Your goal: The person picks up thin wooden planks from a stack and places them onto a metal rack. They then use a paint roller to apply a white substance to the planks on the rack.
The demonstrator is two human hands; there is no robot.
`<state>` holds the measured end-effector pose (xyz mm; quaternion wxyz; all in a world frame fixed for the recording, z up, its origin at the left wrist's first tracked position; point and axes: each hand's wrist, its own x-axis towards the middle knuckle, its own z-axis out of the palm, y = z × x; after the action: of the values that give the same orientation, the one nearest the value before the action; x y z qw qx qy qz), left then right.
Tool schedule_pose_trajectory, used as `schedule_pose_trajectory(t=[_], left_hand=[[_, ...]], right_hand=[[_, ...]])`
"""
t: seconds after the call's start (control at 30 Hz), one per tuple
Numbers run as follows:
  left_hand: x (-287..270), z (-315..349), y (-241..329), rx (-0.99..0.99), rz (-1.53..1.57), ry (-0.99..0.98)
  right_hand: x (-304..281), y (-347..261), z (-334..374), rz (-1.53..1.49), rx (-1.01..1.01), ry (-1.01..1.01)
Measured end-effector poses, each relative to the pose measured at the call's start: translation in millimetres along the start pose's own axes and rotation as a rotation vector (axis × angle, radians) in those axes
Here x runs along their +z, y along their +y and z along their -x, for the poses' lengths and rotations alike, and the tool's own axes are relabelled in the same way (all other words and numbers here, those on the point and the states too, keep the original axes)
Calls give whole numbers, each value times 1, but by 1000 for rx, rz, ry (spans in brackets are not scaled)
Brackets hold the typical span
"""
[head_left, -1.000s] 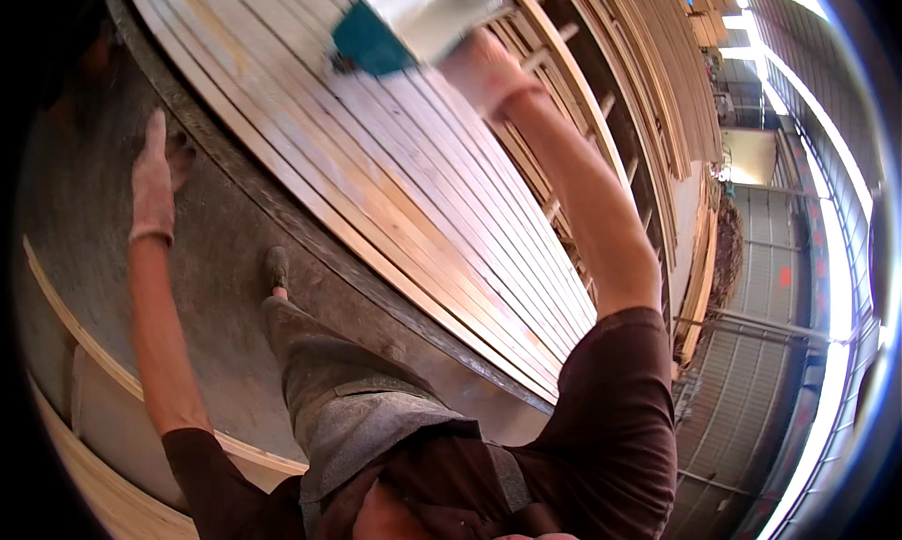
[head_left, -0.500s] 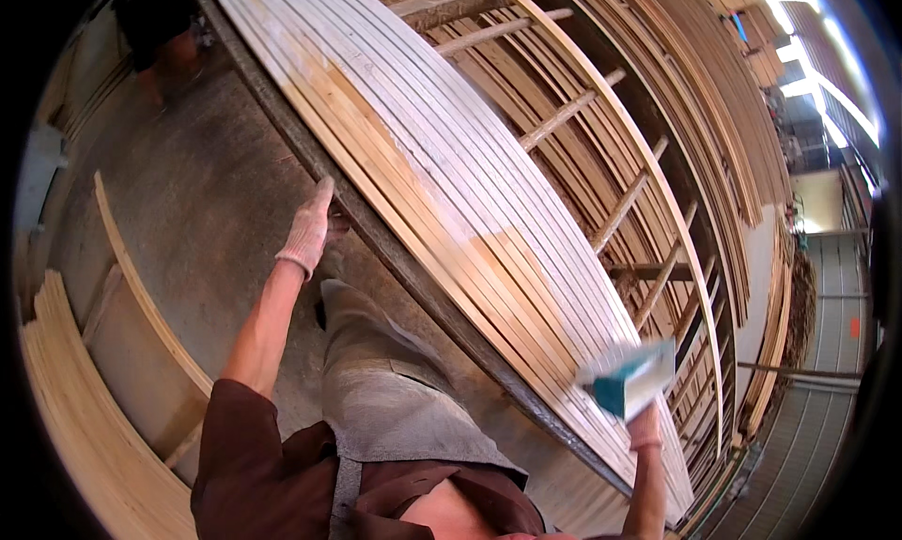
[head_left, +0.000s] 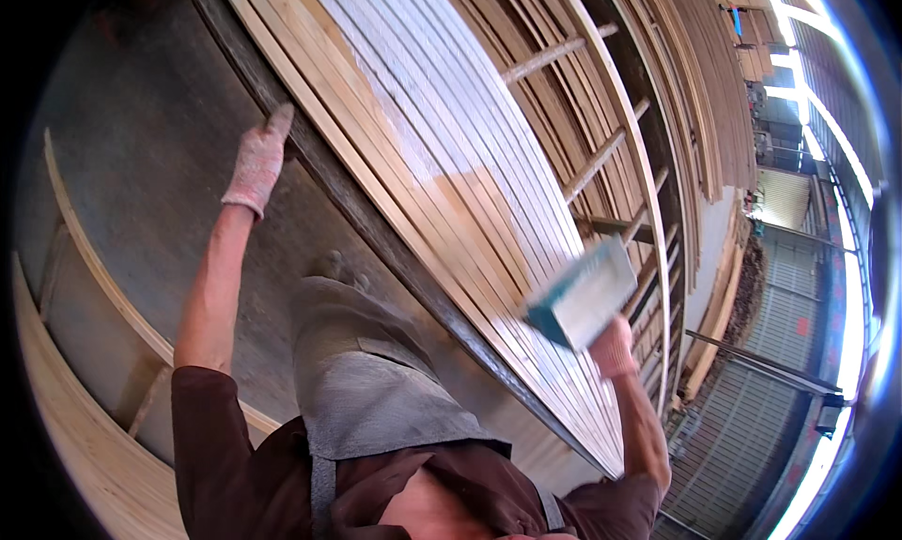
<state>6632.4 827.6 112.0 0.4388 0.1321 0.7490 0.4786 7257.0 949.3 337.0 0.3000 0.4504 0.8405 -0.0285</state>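
Note:
Long narrow wooden strips [head_left: 371,150] lie side by side, sloping from upper left to lower right. Part of their surface is coated white [head_left: 446,80], part is bare wood. My right hand [head_left: 614,347], in a pinkish knit glove, is closed round a rectangular white-and-teal tool [head_left: 590,294]. Motion blurs this tool, which is tilted over the right part of the strips; whether it touches them I cannot tell. My left hand [head_left: 256,164], also gloved, grips the dark beam [head_left: 324,169] along the near edge of the strips, one digit on top and the others partly hidden underneath.
Beyond the strips, a rack with round rungs [head_left: 597,164] and a curved pale rail [head_left: 620,99] holds more boards [head_left: 681,80]. Pale curved boards [head_left: 89,446] and a thin bent strip [head_left: 94,249] stand at the left. A grey apron [head_left: 376,390] covers my front.
My right hand and the tool have moved left and upward in the view. The view itself has shifted. My left hand stays at the dark beam, now showing farther up and left.

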Motion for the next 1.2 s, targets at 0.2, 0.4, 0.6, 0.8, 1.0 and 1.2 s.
schedule_pose_trajectory(t=[0.2, 0.4, 0.6, 0.8, 1.0, 1.2], left_hand=[[9, -8, -22, 254, -4, 164], [9, 29, -4, -60, 275, 0], [50, 121, -89, -108, 313, -35], [170, 240, -191, -1, 274, -187], [305, 378, -166, 49, 230, -330], [374, 456, -169, -27, 158, -250]], right_hand=[[-149, -146, -205, -149, -254, 266], [-214, -252, -338, -270, -396, 648], [-151, -154, -322, 653, -699, 819], [-10, 26, -151, 780, -405, 356], [226, 291, 111, 612, -250, 219], [433, 440, 422, 280, 11, 18]])
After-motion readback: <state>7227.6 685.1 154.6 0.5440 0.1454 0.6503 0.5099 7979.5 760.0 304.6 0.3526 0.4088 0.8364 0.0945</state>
